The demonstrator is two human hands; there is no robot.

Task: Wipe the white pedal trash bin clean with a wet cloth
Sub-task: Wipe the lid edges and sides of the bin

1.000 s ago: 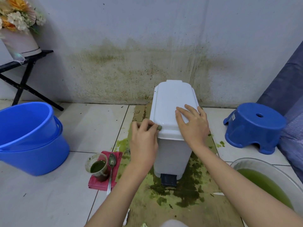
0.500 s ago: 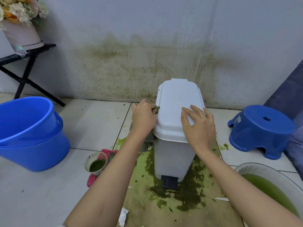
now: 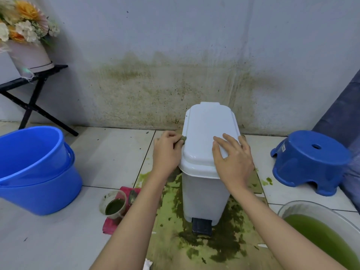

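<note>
The white pedal trash bin (image 3: 204, 193) stands on a green-stained cardboard sheet near the wall, lid closed, dark pedal (image 3: 201, 226) at its foot. My left hand (image 3: 167, 152) is closed around a small greenish cloth (image 3: 182, 142), pressed to the lid's left edge. My right hand (image 3: 232, 162) lies flat, fingers spread, on the lid's right front part.
Two stacked blue buckets (image 3: 37, 172) sit at the left. A cup of green liquid (image 3: 114, 205) and a spoon rest on a red cloth (image 3: 109, 224). A blue stool (image 3: 309, 162) and a basin of green water (image 3: 327, 234) are at the right. A flower pot stands on a black stand (image 3: 33, 80).
My left hand with the cloth slid from the lid's front-left corner back along the left edge toward the wall. The right hand stayed on the lid.
</note>
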